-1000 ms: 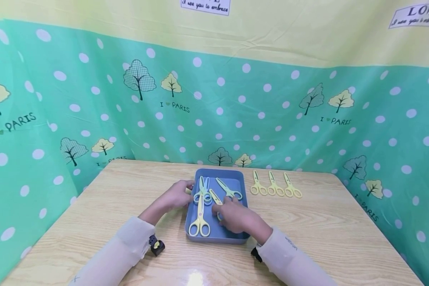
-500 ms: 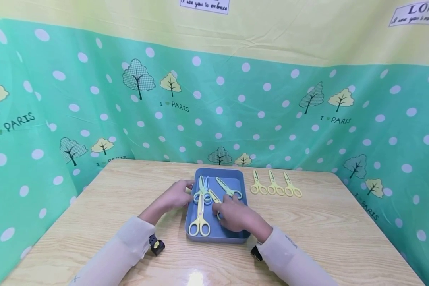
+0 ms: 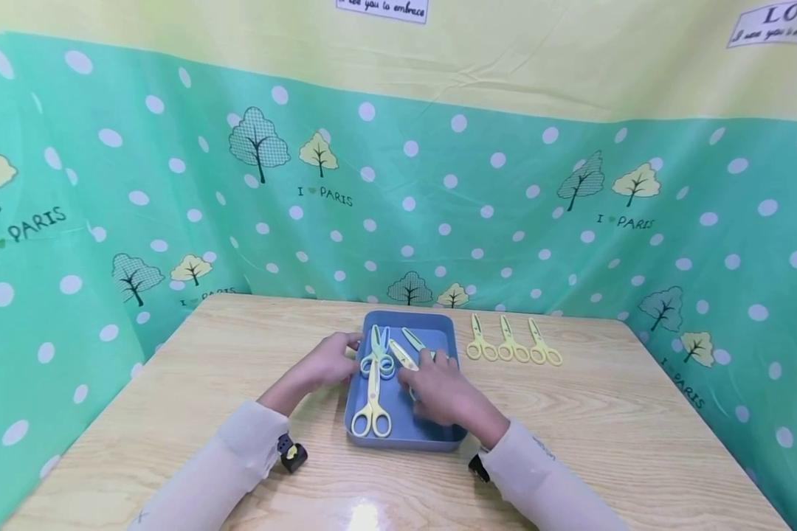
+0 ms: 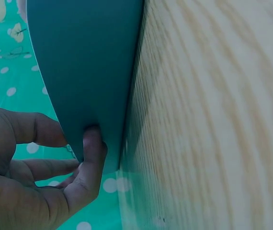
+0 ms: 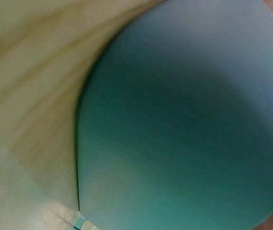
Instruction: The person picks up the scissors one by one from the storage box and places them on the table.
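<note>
A blue tray on the table holds several pairs of scissors. My left hand grips its left wall; in the left wrist view the thumb and fingers pinch the wall near the rim. My right hand is inside the tray and holds yellow scissors by the handle end, which the hand mostly hides. Yellow scissors lie at the left front, partly over green and blue scissors. Green scissors lie behind my right hand, their handles partly covered. The right wrist view shows mostly the tray's outer wall.
Three yellow scissors lie in a row on the wooden table, right of the tray. A dotted green and yellow curtain hangs behind the table and at its sides.
My right hand has shifted slightly away from me, and the yellow scissors in it have moved the same way, toward the tray's far end. My left hand stays on the tray wall.
</note>
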`<state>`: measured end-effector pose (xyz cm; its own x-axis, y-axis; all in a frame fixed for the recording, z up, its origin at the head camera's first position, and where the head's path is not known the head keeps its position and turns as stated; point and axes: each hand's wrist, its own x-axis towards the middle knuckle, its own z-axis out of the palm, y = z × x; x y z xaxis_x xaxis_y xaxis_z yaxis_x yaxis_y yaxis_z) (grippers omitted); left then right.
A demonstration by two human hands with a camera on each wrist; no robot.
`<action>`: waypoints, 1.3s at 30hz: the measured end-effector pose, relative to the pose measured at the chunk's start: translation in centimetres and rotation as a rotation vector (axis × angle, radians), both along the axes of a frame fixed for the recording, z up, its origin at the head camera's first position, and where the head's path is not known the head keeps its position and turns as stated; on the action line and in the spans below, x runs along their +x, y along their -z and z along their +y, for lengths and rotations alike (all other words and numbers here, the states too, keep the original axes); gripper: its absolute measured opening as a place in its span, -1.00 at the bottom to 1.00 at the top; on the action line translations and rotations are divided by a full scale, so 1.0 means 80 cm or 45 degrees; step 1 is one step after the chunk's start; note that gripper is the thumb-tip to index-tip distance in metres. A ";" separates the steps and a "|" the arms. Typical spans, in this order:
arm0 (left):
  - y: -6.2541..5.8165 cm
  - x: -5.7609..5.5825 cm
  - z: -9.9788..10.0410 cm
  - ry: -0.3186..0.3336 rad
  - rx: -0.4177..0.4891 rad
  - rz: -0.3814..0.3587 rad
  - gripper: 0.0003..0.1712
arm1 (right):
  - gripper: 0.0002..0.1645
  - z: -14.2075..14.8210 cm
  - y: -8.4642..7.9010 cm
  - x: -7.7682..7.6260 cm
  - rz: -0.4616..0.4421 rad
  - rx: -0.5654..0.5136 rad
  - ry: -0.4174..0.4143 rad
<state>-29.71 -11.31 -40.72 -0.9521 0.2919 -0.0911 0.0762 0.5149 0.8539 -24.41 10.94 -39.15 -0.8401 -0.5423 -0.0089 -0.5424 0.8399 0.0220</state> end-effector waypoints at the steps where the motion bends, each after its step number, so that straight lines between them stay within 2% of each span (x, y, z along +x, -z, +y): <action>1: -0.001 0.000 0.000 -0.004 -0.001 -0.001 -0.22 | -0.65 0.001 -0.001 -0.001 0.025 -0.011 0.004; 10: -0.008 0.004 0.001 -0.015 -0.003 -0.008 -0.25 | -0.65 0.012 -0.015 -0.011 0.156 -0.089 0.070; 21: -0.004 0.003 0.002 -0.006 0.009 0.000 -0.22 | -0.62 0.033 -0.025 -0.027 0.247 -0.211 0.249; 28: -0.004 0.004 0.003 -0.001 -0.013 -0.001 -0.20 | -0.64 0.061 -0.032 -0.043 0.247 -0.334 0.355; 39: -0.004 0.003 0.003 -0.011 -0.001 -0.006 -0.17 | -0.56 0.109 -0.035 -0.062 0.185 -0.362 0.430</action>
<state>-29.49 -11.08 -40.42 -0.9542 0.2832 -0.0960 0.0674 0.5165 0.8536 -29.36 19.67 -36.34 -0.9516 -0.2018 0.2317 -0.2457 0.9526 -0.1793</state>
